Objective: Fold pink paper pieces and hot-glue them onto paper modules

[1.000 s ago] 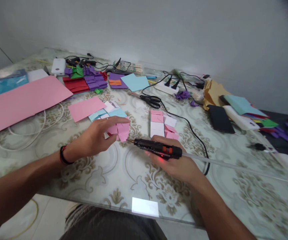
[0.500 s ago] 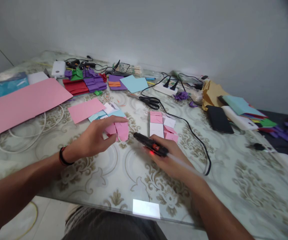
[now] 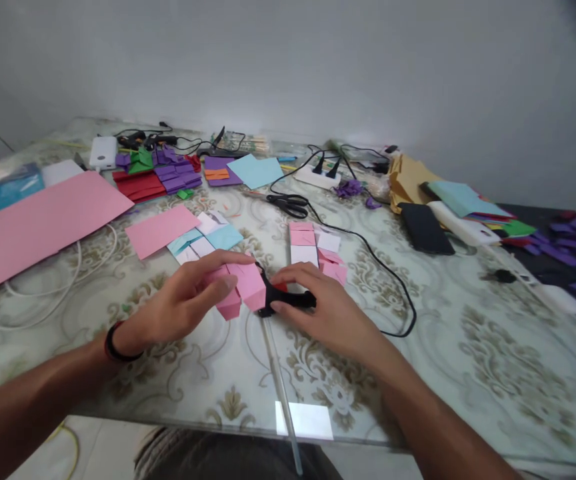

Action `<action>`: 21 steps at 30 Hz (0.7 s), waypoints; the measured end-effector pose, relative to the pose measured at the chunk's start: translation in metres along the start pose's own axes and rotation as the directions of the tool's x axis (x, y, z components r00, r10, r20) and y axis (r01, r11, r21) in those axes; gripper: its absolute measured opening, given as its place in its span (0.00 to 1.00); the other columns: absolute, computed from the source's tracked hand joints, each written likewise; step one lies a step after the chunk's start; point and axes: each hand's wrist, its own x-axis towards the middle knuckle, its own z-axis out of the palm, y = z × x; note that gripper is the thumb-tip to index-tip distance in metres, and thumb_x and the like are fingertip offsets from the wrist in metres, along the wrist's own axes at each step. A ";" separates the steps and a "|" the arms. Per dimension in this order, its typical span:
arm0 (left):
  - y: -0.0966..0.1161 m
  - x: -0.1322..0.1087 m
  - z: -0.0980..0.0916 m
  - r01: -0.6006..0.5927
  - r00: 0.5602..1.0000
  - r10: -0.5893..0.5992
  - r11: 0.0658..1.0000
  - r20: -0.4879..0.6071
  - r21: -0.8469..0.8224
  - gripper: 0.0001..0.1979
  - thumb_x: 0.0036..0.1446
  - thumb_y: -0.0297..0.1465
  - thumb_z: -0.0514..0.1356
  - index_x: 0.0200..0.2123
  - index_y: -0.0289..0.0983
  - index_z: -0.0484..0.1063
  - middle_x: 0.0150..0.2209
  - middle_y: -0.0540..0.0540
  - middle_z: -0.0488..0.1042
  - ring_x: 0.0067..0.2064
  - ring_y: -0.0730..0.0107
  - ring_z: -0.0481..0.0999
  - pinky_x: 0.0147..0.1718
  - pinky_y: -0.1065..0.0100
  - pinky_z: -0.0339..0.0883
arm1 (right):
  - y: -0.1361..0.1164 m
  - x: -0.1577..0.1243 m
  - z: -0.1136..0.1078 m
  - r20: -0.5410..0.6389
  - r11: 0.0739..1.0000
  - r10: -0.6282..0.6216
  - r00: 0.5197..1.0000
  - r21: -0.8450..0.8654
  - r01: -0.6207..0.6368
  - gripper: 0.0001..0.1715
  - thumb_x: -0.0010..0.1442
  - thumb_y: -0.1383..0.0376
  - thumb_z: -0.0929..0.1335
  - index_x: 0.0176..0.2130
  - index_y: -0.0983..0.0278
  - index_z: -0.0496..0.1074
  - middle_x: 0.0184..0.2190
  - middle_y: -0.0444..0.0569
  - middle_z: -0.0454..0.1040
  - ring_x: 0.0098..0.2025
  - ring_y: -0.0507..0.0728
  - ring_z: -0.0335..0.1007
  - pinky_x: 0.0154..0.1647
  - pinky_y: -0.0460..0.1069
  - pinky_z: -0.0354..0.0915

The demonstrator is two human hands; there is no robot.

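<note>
My left hand [image 3: 188, 293] pinches a folded pink paper piece [image 3: 248, 285] between thumb and fingers, slightly left of centre. Under and behind it lie joined strips of white and light blue folded paper [image 3: 224, 235]. The fingers of my right hand [image 3: 318, 297] close round the black handle of a hot glue gun [image 3: 293, 299]. A long translucent glue stick [image 3: 281, 393] sticks out of the gun toward the table's front edge. The gun's front end is hidden by the pink paper. Just behind my right hand lies another pink and white folded paper piece [image 3: 303, 252].
Black scissors [image 3: 288, 205] lie beyond my hands, near a white power strip [image 3: 318, 175] and its black cable. Pink sheets [image 3: 53, 223] spread at left. Folded purple and red papers [image 3: 141, 185] sit at the back. A black phone [image 3: 425, 228] lies at right.
My right hand has turned the glue gun and brought it left against the pink paper; its stick now points toward me. My left hand has closed on the pink paper and raised it.
</note>
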 end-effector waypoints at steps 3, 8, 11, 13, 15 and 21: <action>-0.002 -0.003 0.008 -0.006 1.000 0.006 0.999 0.007 -0.047 0.17 0.75 0.34 0.52 0.61 0.44 0.75 0.60 0.44 0.78 0.59 0.61 0.78 0.59 0.62 0.72 | -0.012 -0.003 0.005 0.022 0.985 0.025 0.999 0.172 -0.029 0.07 0.63 0.66 0.74 0.42 0.60 0.76 0.41 0.47 0.77 0.43 0.57 0.73 0.47 0.52 0.67; -0.005 -0.008 0.022 -0.001 0.999 0.003 0.998 0.035 -0.063 0.21 0.75 0.32 0.54 0.67 0.48 0.69 0.66 0.46 0.73 0.64 0.61 0.74 0.62 0.64 0.69 | -0.018 -0.005 0.014 0.062 0.934 0.108 0.992 0.335 -0.123 0.09 0.62 0.62 0.74 0.34 0.62 0.72 0.31 0.43 0.73 0.35 0.55 0.69 0.39 0.50 0.63; -0.004 -0.009 0.025 0.061 0.998 -0.057 0.995 0.041 -0.085 0.26 0.74 0.33 0.55 0.72 0.52 0.60 0.68 0.47 0.71 0.61 0.62 0.76 0.58 0.64 0.72 | -0.018 -0.005 0.015 0.057 0.900 0.142 0.988 0.408 -0.153 0.15 0.62 0.57 0.74 0.30 0.62 0.70 0.29 0.42 0.70 0.33 0.54 0.65 0.36 0.49 0.60; -0.002 -0.008 0.026 0.110 0.993 -0.106 0.990 0.054 -0.093 0.26 0.75 0.34 0.54 0.73 0.51 0.59 0.65 0.46 0.74 0.57 0.62 0.78 0.53 0.65 0.75 | -0.018 -0.005 0.015 0.054 0.884 0.153 0.987 0.438 -0.161 0.17 0.62 0.56 0.74 0.29 0.62 0.69 0.28 0.42 0.70 0.33 0.54 0.64 0.36 0.49 0.60; 0.000 -0.006 0.026 0.132 0.990 -0.125 0.986 0.072 -0.100 0.22 0.75 0.35 0.54 0.69 0.47 0.66 0.60 0.45 0.78 0.56 0.61 0.77 0.51 0.64 0.74 | -0.018 -0.006 0.015 0.054 0.882 0.164 0.985 0.439 -0.171 0.17 0.62 0.55 0.74 0.29 0.62 0.70 0.28 0.42 0.71 0.33 0.54 0.64 0.36 0.49 0.59; 0.003 -0.001 0.024 0.227 0.964 -0.197 0.959 0.177 -0.172 0.13 0.73 0.36 0.56 0.48 0.37 0.79 0.38 0.48 0.79 0.39 0.68 0.75 0.37 0.68 0.68 | -0.016 -0.006 0.014 0.051 0.905 0.177 0.983 0.385 -0.183 0.17 0.64 0.53 0.72 0.31 0.63 0.73 0.29 0.44 0.74 0.33 0.55 0.66 0.35 0.51 0.58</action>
